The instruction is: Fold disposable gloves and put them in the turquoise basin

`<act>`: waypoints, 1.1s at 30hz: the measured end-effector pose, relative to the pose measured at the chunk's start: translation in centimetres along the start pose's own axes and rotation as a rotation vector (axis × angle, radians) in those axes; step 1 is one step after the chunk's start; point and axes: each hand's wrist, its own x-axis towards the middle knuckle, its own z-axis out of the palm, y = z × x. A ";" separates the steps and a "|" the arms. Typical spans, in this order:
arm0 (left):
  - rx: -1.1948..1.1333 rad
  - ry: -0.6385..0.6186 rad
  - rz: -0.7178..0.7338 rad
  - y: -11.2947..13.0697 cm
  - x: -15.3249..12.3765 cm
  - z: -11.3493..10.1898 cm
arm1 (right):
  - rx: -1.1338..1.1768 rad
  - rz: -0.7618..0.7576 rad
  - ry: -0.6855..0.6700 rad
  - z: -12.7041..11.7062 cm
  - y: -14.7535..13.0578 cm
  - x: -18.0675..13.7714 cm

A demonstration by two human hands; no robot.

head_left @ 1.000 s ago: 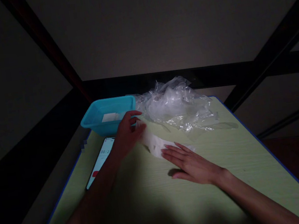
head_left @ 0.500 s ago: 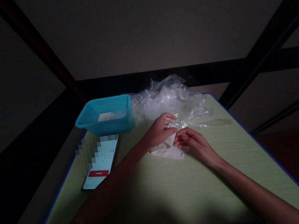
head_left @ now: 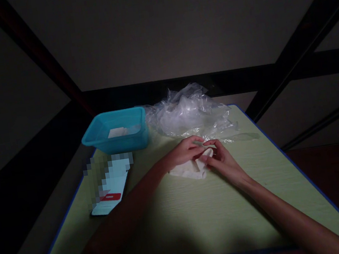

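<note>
A small, soft white cloth lies partly folded on the table near its middle, one corner lifted between my hands. From the left, my left hand reaches over it, thumb and fingers closed at the raised part. Opposite, my right hand has its thumb and curled fingers around the lifted fold. The fingertips of both hands nearly meet there, and they hide some of the cloth.
Behind the hands lies a crumpled clear plastic bag with whitish contents. A turquoise plastic basin holding something white stands at the back left. In front of it lies a phone, partly blurred out. The pale green table has a blue edge.
My right hand has shifted up and closed its fingers on the cloth's raised fold. My left fingers have moved in closer to it, and the fold has tipped to the right.
</note>
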 end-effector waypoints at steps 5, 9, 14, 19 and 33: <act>0.358 -0.004 0.061 0.4 -1.3 -3.9 | -0.005 0.040 -0.011 -0.2 0.2 0.2; 0.505 -0.005 0.042 -0.4 -1.9 -6.6 | 0.082 0.097 -0.101 -0.4 -0.4 0.2; 0.589 -0.074 0.005 -0.9 -1.5 -8.0 | 0.174 0.201 -0.137 -0.6 -1.4 -0.1; 0.597 -0.145 -0.012 -1.1 -1.0 -8.6 | 0.153 0.216 -0.145 -0.9 -1.8 -0.1; 0.576 -0.221 -0.007 -1.2 -1.9 -8.4 | -0.224 -0.116 -0.091 -1.8 -1.7 0.7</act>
